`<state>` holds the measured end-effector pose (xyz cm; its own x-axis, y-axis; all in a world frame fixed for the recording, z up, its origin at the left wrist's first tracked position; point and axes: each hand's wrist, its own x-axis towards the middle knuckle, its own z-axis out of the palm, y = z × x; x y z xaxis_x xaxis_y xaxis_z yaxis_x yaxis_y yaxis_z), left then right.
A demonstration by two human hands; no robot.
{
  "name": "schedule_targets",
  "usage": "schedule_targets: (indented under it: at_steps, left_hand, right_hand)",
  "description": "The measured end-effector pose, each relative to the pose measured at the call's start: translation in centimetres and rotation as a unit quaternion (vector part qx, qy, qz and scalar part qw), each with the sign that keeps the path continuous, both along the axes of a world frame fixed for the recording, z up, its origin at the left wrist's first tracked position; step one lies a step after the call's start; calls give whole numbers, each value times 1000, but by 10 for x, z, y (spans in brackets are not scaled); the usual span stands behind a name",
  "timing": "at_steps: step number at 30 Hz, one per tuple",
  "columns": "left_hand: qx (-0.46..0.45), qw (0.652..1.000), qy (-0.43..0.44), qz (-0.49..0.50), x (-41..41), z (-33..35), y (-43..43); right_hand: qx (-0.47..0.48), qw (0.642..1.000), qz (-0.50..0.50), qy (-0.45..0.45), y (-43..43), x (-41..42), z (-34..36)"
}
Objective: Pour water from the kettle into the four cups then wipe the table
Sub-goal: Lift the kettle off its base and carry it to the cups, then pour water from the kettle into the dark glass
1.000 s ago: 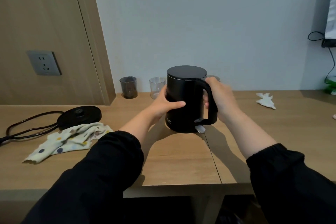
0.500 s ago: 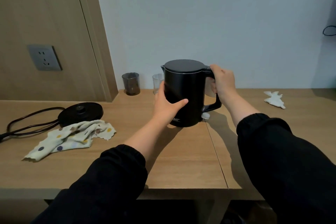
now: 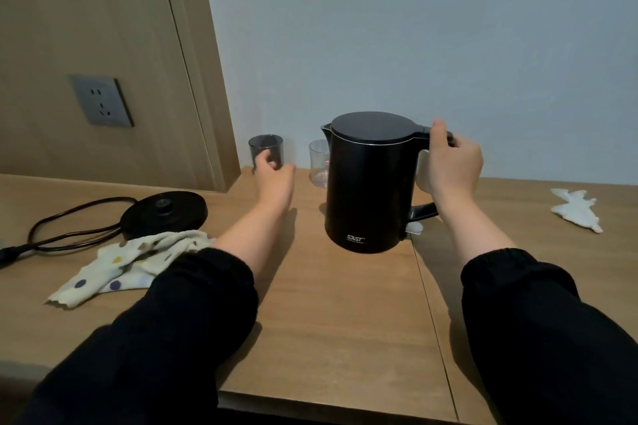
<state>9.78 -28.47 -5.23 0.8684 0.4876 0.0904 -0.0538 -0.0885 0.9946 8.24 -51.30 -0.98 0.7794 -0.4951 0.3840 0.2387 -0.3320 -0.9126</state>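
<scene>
Head view: the kettle (image 3: 371,183) is being gripped at its handle by the right hand (image 3: 452,162); whether it is being rested on the table (image 3: 345,321) cannot be told. The left hand (image 3: 274,176), fingers loosely curved and holding nothing, is being held out by the dark cup (image 3: 266,148), behind and left of the kettle. Water may be spilled if pouring is being started onto an unsteadied cup, and the clear cup (image 3: 319,162) just behind the kettle may be knocked. Two cups are being hidden, perhaps behind the kettle.

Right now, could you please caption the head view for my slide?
Right hand grips the kettle by its handle; left hand reaches toward the dark cup.
</scene>
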Motion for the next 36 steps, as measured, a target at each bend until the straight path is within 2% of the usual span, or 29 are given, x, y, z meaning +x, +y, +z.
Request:
schedule_targets:
  at_steps: [7,14,20,29,36]
  left_hand:
    - [0,993,98,68,62,-8,48]
    - [95,986,124,51,99,-20,62]
    - [89,988,108,60,112,-26,66]
    - [131,982,117,72,85,-16,43]
    - [143,987,70,-25,22,7,19]
  right_hand:
    - [-23,1000,-18,-5,0,3,-3]
    - [-35,999,-20,-14,0,4,-4]
    - [-39,999,-27,-19,-1,6,-7]
    - [-57,997,-32,-36,0,4,-5]
    - [-40,999,10,-27,-4,4,-6]
